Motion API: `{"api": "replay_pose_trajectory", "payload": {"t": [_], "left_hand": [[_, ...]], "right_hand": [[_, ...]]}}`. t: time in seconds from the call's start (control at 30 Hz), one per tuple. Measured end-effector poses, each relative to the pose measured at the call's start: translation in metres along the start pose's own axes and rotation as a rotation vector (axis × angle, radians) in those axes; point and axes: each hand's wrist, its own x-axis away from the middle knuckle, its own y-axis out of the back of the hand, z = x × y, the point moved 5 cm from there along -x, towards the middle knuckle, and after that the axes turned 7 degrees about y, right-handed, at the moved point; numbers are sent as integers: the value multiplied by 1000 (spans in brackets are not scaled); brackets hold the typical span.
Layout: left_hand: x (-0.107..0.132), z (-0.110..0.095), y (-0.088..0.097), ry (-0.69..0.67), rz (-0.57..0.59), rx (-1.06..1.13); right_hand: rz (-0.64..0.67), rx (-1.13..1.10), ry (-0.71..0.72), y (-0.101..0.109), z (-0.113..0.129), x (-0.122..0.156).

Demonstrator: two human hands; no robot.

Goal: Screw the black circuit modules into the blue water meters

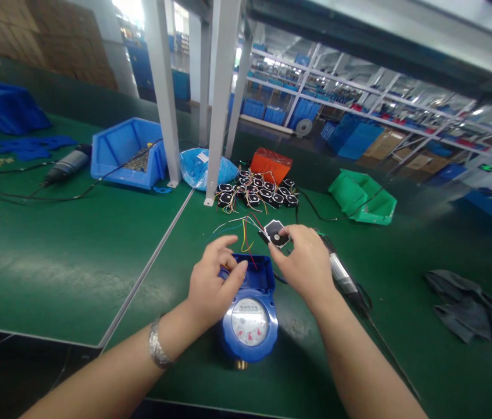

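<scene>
In front of me a blue water meter lies with its round dial facing up, and its rectangular compartment is uncovered at the far end. My right hand grips a black square module with a white edge, just beyond that compartment. Loose coloured wires run from the module toward the left, and a red one hangs down over the compartment. My left hand hovers at the compartment's left side, thumb and forefinger apart, with nothing visible between them.
Behind the meter lie several similar black modules beside an orange-red block. A blue bin of small parts and a green bin stand at the back. Power screwdrivers lie right and left; a grey cloth is far right. Metal posts rise behind.
</scene>
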Motion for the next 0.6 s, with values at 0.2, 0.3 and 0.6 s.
{"api": "replay_pose_trajectory", "payload": {"t": [0.2, 0.3, 0.6], "left_hand": [[-37, -4, 0, 289, 73, -16], [-39, -3, 7, 262, -5, 27], [-2, -33, 28, -560, -330, -770]], "right_hand": [[-67, -197, 155, 20, 22, 7], [-58, -298, 195, 32, 26, 11], [292, -441, 284, 9, 20, 21]]}}
